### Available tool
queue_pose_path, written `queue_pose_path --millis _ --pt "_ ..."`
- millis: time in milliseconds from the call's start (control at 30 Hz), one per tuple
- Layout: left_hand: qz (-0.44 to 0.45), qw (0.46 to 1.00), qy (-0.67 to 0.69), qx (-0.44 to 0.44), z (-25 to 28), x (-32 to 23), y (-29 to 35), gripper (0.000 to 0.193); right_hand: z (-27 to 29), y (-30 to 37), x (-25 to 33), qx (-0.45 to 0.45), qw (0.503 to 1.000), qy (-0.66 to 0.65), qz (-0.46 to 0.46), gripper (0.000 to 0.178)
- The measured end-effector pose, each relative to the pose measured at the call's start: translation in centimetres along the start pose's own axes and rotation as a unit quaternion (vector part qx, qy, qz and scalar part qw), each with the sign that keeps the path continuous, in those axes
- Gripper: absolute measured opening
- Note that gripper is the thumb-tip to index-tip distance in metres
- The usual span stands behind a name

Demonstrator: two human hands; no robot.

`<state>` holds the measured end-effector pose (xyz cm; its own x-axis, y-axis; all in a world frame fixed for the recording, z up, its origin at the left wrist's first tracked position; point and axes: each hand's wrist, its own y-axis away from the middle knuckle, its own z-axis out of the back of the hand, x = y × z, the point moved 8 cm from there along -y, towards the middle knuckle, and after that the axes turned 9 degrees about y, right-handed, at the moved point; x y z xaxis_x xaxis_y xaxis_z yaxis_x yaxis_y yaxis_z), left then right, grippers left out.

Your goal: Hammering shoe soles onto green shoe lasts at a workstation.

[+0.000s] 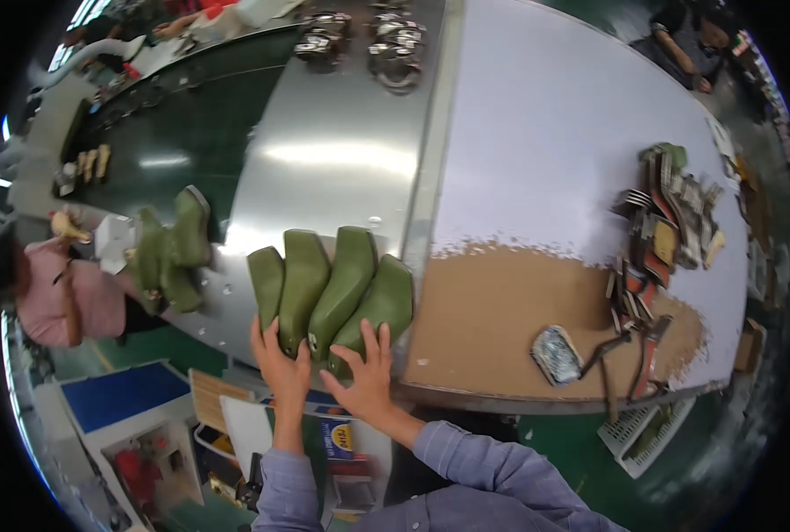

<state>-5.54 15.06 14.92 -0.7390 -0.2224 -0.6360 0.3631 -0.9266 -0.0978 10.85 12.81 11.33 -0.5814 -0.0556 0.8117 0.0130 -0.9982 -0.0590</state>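
Several green shoe lasts (345, 275) lie side by side in a row at the near edge of the metal table. My left hand (281, 368) has its thumb and fingers around the near ends of the lasts on the left side of the row. Over the near end of the rightmost last (384, 306) rests my right hand (365, 377), its fingers spread on the surface and its thumb by the tip. Both hands touch the lasts, and the undersides are hidden.
More green lasts (191, 232) stand to the left, near a person in pink (74, 293). Right of the metal table (324, 177), a worktop (519, 337) bears a pile of shoe parts (652, 248) and a patterned pad (556, 355). Shiny metallic items (396, 49) sit at the far end.
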Motion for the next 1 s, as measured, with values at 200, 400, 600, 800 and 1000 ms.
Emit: queue_pose_path --millis 200,400,600,800,1000 --pt "0.014 0.997 -0.062 -0.036 3.4 5.7 -4.0 0.055 -5.6 -3.4 3.2 0.012 0.996 -0.042 0.079 0.054" --pt "0.094 0.988 0.07 -0.099 9.1 13.6 -10.4 0.056 0.0 -4.3 -1.8 -0.03 0.987 0.065 0.142 0.055" --pt "0.175 0.961 -0.159 -0.146 8.7 17.8 -23.5 0.082 1.2 -2.5 -6.4 0.072 0.946 0.292 0.119 0.055" --pt "0.237 0.931 -0.269 -0.064 9.9 24.0 -25.8 0.074 1.1 -3.0 -6.3 0.1 0.957 0.258 0.089 0.052" --pt "0.191 0.937 -0.291 0.012 10.5 22.7 -18.7 0.068 1.5 -3.0 -7.0 0.081 0.969 0.213 0.091 0.051"
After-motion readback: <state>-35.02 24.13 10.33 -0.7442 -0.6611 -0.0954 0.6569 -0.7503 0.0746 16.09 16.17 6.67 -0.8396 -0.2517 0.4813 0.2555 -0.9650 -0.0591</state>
